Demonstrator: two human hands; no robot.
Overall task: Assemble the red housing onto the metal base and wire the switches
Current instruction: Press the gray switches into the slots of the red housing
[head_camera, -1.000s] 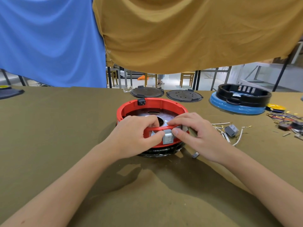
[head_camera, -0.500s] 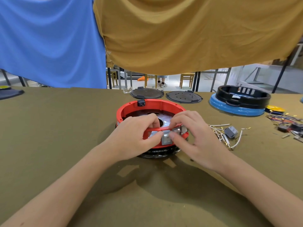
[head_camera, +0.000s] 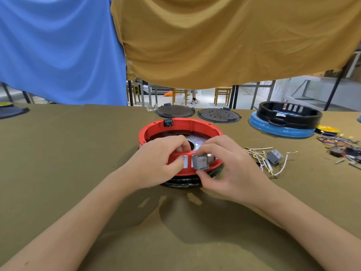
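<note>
An olive-green cloth-covered table (head_camera: pixel 58 173) fills the near scene, with a blue hanging cloth (head_camera: pixel 58 49) at far left and a mustard-yellow hanging cloth (head_camera: pixel 224 40) at far right. At the table's centre sits the round red plastic housing (head_camera: pixel 181 126), resting on the shiny metal base (head_camera: pixel 197 142), which shows through its open middle, with a black ring under both. To the far right stands a black ring-shaped housing on a blue round base (head_camera: pixel 283 124). Two dark round perforated plates (head_camera: pixel 197 112) lie just beyond the red housing.

The left hand (head_camera: pixel 156 163) grips the housing's near wall, fingers curled over the rim to the inside and thumb pressed against the outer face. The right hand (head_camera: pixel 228 165) pinches a small grey rectangular switch (head_camera: pixel 200 162) between thumb below and fingers above, holding it against the outside of the near wall beside a rectangular opening.

Right of the housing lie loose white wires with brass terminals (head_camera: pixel 263 159) around a second small grey switch (head_camera: pixel 274 156). A tangle of coloured wires (head_camera: pixel 340 143) lies at the far right edge.
</note>
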